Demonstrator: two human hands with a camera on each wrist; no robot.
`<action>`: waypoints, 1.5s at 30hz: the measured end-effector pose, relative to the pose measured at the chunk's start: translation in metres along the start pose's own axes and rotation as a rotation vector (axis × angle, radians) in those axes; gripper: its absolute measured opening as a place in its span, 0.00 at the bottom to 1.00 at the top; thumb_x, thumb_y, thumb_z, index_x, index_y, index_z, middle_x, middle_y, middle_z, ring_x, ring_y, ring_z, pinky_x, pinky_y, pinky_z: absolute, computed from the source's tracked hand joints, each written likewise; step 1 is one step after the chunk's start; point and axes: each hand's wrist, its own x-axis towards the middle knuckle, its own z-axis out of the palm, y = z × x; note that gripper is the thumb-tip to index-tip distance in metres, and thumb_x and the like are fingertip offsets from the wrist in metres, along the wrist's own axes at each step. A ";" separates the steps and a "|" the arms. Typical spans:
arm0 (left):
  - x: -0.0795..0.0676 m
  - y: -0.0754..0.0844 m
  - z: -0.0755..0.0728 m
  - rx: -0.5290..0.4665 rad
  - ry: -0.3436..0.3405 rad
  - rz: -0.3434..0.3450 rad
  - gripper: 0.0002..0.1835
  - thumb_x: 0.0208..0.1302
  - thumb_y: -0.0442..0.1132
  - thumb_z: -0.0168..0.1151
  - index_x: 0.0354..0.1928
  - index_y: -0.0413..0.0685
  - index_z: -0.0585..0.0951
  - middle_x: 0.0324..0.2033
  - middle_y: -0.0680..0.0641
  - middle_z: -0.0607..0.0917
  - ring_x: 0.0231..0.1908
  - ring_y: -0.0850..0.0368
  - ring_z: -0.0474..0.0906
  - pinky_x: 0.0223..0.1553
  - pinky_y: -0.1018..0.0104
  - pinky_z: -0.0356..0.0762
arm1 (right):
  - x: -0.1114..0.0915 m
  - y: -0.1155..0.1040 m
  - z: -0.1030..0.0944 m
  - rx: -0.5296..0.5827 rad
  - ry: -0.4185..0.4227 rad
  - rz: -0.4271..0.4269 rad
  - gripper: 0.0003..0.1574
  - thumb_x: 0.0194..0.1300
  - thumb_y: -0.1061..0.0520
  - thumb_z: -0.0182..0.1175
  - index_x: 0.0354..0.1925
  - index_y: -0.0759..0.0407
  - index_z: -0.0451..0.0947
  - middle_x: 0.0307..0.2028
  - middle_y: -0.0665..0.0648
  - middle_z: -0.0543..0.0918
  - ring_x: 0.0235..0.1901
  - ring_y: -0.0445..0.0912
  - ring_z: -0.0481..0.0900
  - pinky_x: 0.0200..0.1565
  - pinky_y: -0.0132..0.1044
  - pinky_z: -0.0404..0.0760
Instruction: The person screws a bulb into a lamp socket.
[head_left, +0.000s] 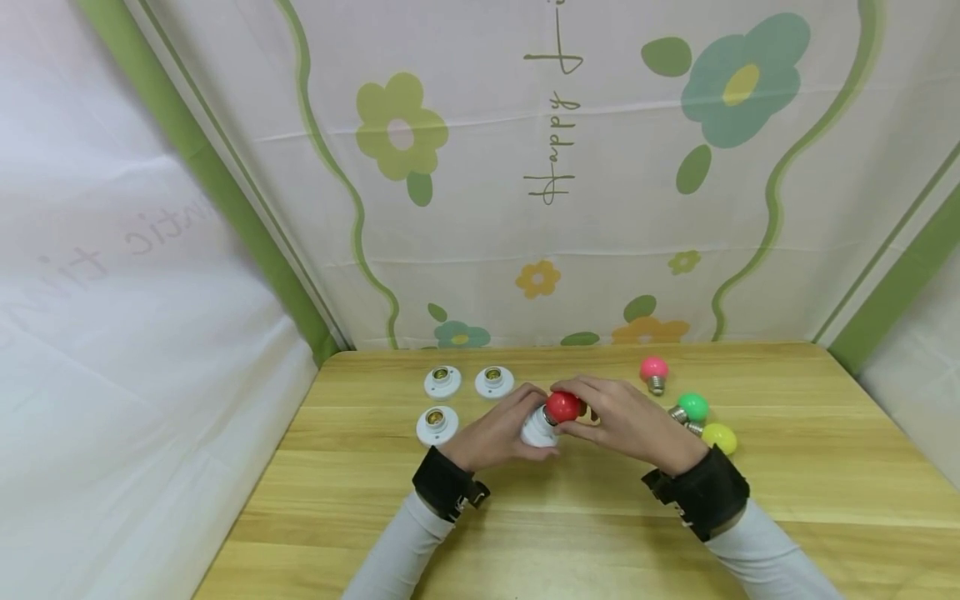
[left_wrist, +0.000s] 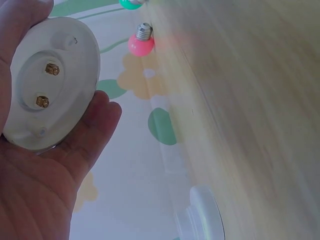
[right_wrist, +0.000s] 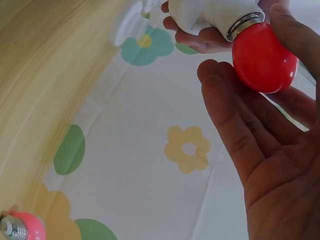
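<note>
Left hand (head_left: 501,429) grips a white socket (head_left: 537,430), fingers round its rim, tilted, lifted off the desk (head_left: 555,542). Right hand (head_left: 617,418) pinches the red bulb (head_left: 563,407) with thumb and fingers; its metal base sits at the socket's mouth, threads partly showing. From where I stand, three other sockets (head_left: 442,382) lie left of the hands, two back, one nearer. Right side: pink bulb (head_left: 654,368) farthest back, green bulb (head_left: 695,407) and yellow bulb (head_left: 720,438) just beside each other.
</note>
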 end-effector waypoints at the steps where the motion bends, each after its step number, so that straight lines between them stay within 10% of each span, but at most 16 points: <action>1: 0.000 0.000 0.000 -0.002 -0.001 0.001 0.31 0.65 0.50 0.78 0.65 0.46 0.78 0.60 0.50 0.78 0.56 0.61 0.76 0.55 0.75 0.80 | 0.000 0.000 0.000 -0.002 0.003 -0.004 0.36 0.60 0.46 0.80 0.61 0.60 0.82 0.52 0.56 0.90 0.43 0.42 0.90 0.43 0.35 0.91; 16: -0.001 -0.001 -0.003 -0.006 0.015 0.025 0.33 0.66 0.48 0.78 0.67 0.45 0.76 0.58 0.48 0.78 0.53 0.61 0.76 0.54 0.75 0.81 | 0.003 0.002 0.001 0.069 0.020 -0.122 0.36 0.56 0.62 0.81 0.62 0.59 0.80 0.58 0.55 0.85 0.51 0.45 0.89 0.50 0.38 0.90; 45: -0.001 -0.002 0.001 0.010 -0.003 0.034 0.30 0.65 0.48 0.77 0.64 0.45 0.78 0.58 0.49 0.78 0.54 0.61 0.75 0.53 0.77 0.80 | -0.002 0.002 -0.001 0.041 -0.045 0.004 0.43 0.60 0.41 0.79 0.66 0.60 0.79 0.55 0.58 0.89 0.46 0.44 0.90 0.45 0.36 0.91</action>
